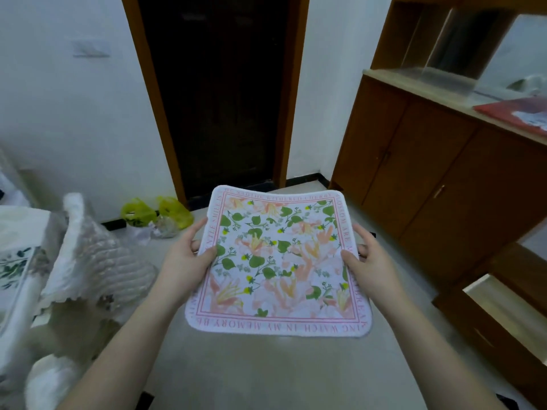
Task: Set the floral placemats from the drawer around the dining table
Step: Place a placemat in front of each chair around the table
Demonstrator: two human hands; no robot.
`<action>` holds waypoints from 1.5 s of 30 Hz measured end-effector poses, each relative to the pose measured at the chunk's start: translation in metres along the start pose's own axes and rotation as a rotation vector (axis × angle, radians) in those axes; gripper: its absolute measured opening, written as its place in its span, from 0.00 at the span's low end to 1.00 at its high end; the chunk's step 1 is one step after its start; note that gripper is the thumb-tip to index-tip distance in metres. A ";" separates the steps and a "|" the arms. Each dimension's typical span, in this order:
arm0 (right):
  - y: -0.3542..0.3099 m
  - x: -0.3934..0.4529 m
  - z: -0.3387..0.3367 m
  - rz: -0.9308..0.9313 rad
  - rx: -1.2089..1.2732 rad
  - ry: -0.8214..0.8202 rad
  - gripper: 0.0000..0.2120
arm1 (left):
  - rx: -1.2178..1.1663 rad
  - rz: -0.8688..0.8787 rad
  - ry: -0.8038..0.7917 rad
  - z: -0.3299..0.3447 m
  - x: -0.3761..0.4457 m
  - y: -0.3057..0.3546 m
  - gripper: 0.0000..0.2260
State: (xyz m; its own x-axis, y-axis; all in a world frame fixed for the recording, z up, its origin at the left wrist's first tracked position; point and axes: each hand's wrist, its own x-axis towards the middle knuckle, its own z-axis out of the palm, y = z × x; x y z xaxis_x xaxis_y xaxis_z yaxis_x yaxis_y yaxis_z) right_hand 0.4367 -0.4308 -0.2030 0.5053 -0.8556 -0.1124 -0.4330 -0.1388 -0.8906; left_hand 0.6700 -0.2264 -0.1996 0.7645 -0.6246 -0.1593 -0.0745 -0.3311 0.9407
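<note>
1. A person holds 1 floral placemat (278, 261) out in front, up in the air over the pale floor (266, 371); it lies almost flat, with its far edge curled up a little.
2. The left hand (186, 261) grips the left edge of the mat; the thumb lies on top and the fingers curl under it.
3. The right hand (368, 261) grips the right edge the same way, thumb on top and fingers below; the 2 hands are well apart, 1 on each side.
4. The mat is white with pink flowers and green leaves; a pink line and pink letters run round its border.
5. Past the mat stands a dark doorway (219, 93) with a brown frame; white walls are on both sides of it.
6. On the right is a brown wooden cabinet (429, 179); a red flat thing (512, 113) lies on its top.
7. Near the cabinet, low on the right, a wooden drawer (503, 309) is pulled open.
8. On the left is a chair wrapped in bubble wrap (97, 261); beside it, at the left edge, lies another leafy printed cloth (17, 266).
9. By the wall lie 2 yellow plastic bags (157, 213) on the floor.
</note>
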 end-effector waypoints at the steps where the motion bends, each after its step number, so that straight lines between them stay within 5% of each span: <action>1: -0.003 0.016 0.004 0.002 0.002 -0.013 0.26 | 0.009 -0.011 0.014 -0.001 0.012 0.001 0.27; 19: -0.063 0.308 0.085 -0.121 0.057 -0.320 0.26 | 0.048 -0.079 0.330 -0.006 0.229 0.027 0.26; 30: -0.128 0.412 0.230 -0.181 -0.010 -0.485 0.24 | 0.142 -0.118 0.512 -0.102 0.332 -0.005 0.26; 45: -0.223 0.530 0.423 -0.200 0.026 -0.542 0.25 | 0.130 -0.171 0.557 -0.258 0.482 -0.018 0.27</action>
State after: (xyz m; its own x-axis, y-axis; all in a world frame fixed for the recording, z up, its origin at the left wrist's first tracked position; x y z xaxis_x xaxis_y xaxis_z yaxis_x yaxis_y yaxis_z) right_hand 1.1169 -0.6425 -0.2499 0.8885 -0.4357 -0.1443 -0.2750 -0.2536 -0.9274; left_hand 1.2048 -0.3395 -0.2159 0.9906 -0.1018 -0.0914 0.0285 -0.4998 0.8657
